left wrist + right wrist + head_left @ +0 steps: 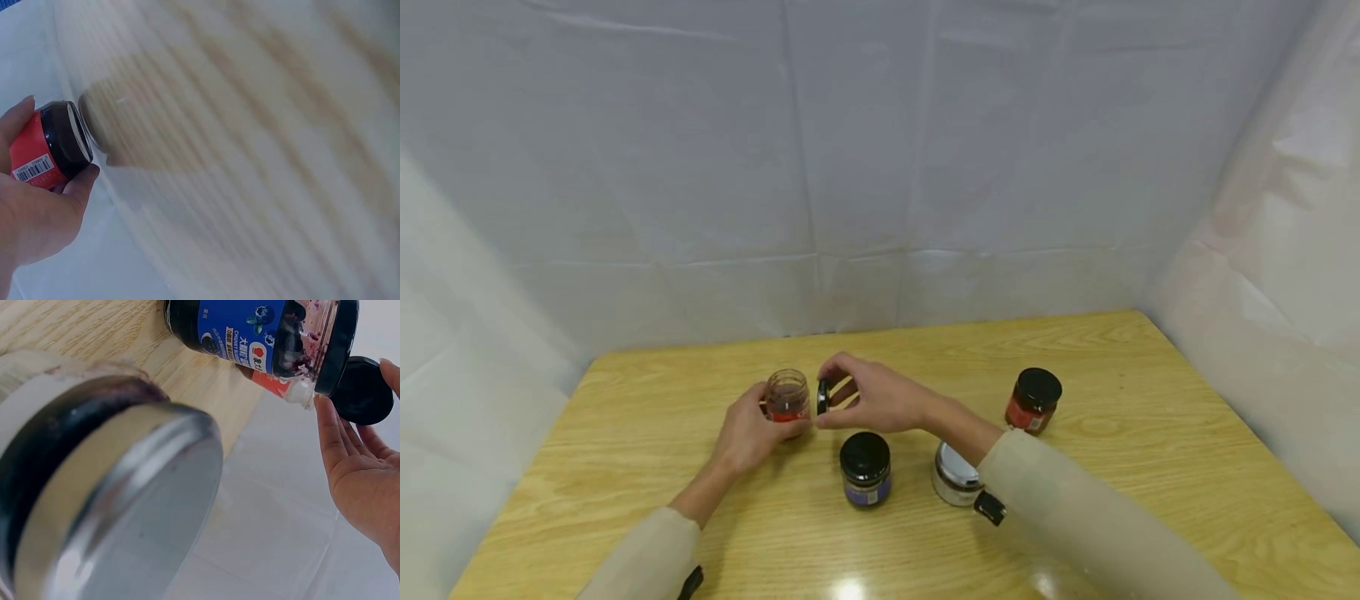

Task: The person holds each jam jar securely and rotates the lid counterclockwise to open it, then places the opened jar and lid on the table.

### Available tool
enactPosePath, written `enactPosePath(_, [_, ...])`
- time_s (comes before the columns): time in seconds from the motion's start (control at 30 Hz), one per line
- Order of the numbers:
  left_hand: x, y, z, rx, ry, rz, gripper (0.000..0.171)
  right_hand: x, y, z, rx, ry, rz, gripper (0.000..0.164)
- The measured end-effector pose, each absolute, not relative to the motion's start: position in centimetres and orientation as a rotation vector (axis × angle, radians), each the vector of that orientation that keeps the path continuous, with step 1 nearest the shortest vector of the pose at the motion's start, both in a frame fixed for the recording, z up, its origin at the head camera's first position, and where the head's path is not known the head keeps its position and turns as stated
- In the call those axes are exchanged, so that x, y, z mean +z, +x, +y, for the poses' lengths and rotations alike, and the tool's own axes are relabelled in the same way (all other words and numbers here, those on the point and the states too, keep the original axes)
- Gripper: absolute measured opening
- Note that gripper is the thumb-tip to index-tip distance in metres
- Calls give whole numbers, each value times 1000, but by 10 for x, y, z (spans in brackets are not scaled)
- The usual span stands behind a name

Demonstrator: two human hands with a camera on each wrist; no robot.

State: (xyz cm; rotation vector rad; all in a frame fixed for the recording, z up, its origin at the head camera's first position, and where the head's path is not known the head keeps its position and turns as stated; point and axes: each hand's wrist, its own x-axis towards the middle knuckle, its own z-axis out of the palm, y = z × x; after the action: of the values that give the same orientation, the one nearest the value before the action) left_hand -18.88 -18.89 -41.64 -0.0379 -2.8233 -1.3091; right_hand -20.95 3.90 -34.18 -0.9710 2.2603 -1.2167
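Observation:
My left hand grips a glass jar with a red label and an uncovered, threaded mouth; dark contents show low inside. In the left wrist view its red label carries a barcode, and thumb and fingers wrap its side. Just right of the jar, my right hand pinches a round black lid by its rim, turned on edge. The right wrist view shows this lid between thumb and fingers. Closest below the right hand is a blue-labelled blueberry jam jar with a black lid.
A jar with a silver lid stands under the right forearm, partly covered by the sleeve. Farther right is another red-labelled jar with a black lid. The wooden table meets white sheeting at its back and sides.

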Motion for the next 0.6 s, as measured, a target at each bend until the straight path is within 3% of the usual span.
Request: enactPosePath(0.6, [-416, -197, -190, -1251, -77, -2863, 65, -346, -211, 36, -1244, -937, 2244, 52])
